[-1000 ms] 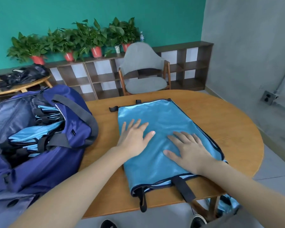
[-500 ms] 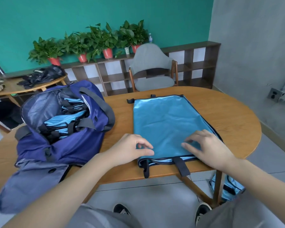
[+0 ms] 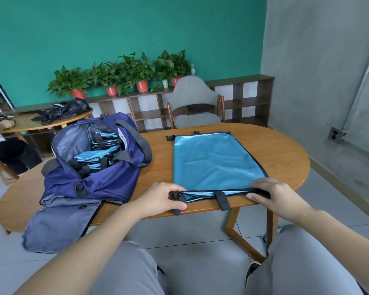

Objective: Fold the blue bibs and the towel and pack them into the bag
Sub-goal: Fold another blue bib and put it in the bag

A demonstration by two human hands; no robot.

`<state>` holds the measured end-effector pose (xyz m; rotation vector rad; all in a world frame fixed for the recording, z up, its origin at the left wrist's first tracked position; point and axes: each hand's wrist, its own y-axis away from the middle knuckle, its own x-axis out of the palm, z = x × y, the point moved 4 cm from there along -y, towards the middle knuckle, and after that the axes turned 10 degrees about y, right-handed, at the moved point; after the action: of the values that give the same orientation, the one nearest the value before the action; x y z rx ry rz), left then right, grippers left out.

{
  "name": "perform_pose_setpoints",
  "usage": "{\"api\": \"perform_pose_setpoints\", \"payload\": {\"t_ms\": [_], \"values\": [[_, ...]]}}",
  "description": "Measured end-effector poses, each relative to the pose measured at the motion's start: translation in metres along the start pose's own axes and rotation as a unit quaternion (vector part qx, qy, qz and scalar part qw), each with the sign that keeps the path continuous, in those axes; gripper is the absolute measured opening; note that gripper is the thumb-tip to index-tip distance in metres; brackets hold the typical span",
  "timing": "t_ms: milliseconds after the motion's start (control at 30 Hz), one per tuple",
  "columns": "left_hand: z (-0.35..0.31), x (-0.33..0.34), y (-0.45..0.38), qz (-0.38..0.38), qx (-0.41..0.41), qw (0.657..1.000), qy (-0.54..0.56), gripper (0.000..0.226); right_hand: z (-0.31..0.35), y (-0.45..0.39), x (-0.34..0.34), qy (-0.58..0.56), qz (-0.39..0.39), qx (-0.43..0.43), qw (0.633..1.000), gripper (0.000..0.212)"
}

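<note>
Bright, even light, soft shadows, wide-angle bending at edges, slight blur.

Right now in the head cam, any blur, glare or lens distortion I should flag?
Head view: strong wide-angle bowing, the grey concrete wall and its conduit lean. Soft sheen on the flat light-blue bib with black trim, no blown highlights. Both hands at its near edge and the open navy duffel bag read sharp; the left frame edge looks smeared. Lighting even, shadows faint.

Bare forearms, no sleeves; grey trousers (image 3: 126,271); dark shoes (image 3: 250,270).
</note>
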<state>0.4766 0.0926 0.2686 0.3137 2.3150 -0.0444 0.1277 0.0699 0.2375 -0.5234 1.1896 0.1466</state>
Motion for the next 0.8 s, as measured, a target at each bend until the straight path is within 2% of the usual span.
{"api": "perform_pose_setpoints", "payload": {"t_ms": [267,367,500,600,733,800], "values": [[0.005,-0.003,0.001,0.02,0.013,0.996,-0.09,0.035,0.001,0.003,0.002,0.011,0.031,0.01,0.999,0.07],[0.009,-0.004,0.001,0.032,-0.004,0.998,-0.054,0.037,-0.005,0.004,0.005,0.014,0.037,0.021,0.999,0.074],[0.014,-0.002,0.0,0.004,-0.019,1.0,0.004,0.029,-0.006,0.005,0.009,0.015,0.031,0.021,0.999,0.075],[0.015,0.001,-0.002,-0.011,-0.015,1.0,0.013,0.038,-0.004,0.003,0.007,0.016,0.03,0.023,0.999,0.074],[0.019,0.001,-0.005,-0.012,0.012,1.0,0.005,0.05,0.039,-0.001,0.0,0.053,-0.084,-0.035,0.995,0.053],[0.021,0.001,-0.009,-0.018,0.032,0.999,0.01,0.046,0.079,-0.005,0.006,0.028,-0.099,-0.089,0.991,0.047]]}}
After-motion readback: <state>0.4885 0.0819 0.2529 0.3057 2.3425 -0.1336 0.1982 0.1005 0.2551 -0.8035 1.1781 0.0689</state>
